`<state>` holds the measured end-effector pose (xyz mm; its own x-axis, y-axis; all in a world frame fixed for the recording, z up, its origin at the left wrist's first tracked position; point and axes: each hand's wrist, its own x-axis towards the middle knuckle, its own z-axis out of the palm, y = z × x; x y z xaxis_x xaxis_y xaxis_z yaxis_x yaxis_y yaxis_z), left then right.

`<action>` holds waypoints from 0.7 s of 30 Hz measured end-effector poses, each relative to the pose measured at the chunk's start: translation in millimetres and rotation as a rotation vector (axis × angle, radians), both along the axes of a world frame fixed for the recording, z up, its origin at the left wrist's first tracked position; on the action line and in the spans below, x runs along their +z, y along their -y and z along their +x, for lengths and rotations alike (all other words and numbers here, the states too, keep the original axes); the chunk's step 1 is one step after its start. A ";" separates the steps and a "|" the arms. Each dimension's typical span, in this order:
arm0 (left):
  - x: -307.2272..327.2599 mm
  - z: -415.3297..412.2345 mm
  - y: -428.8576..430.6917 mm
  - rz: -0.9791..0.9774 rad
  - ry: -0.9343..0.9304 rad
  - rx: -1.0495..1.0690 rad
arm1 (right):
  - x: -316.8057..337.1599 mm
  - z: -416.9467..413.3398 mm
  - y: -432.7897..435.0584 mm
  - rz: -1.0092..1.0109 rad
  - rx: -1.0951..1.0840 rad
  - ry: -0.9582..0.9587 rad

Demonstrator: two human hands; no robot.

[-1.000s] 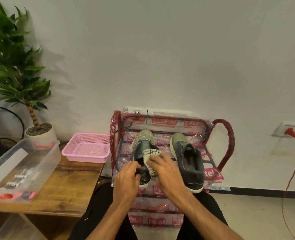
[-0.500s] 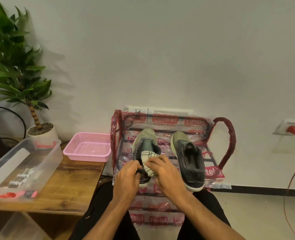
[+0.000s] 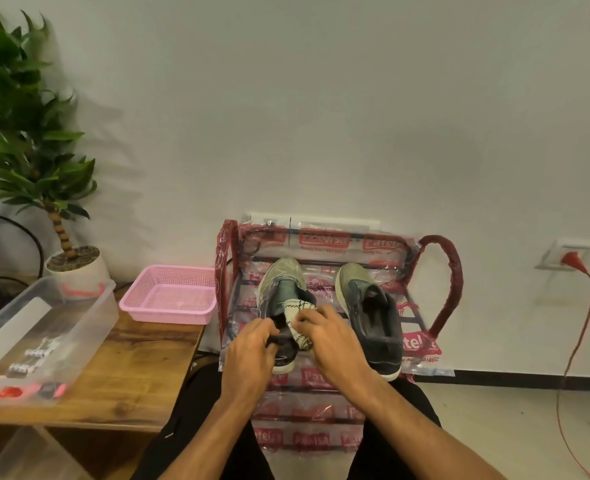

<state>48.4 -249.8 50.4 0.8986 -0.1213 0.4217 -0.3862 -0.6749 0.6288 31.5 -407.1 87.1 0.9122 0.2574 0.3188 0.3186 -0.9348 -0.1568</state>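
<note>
Centre-low in frame, both hands work close together at the shoe (image 3: 281, 277) on the plastic-wrapped rack (image 3: 442, 271) — left hand (image 3: 252, 344) curled on its collar, prob. to steady it. Right hand (image 3: 331, 337) pinches the patterned sock (image 3: 298, 308), half in the opening — second shoe (image 3: 373, 317) sits just right, untouched.

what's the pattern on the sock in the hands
Cream sock with thin black grid lines, seen best in the head view.
</note>
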 end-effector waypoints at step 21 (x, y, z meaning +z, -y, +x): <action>4.2 -0.2 1.6 -0.167 -0.068 -0.010 | 13.2 0.6 -13.8 0.002 -0.034 -0.016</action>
<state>48.2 -251.5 54.6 0.9249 -0.0641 0.3747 -0.3450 -0.5553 0.7567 32.1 -393.3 100.3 0.9254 0.2259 0.3044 0.2843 -0.9447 -0.1634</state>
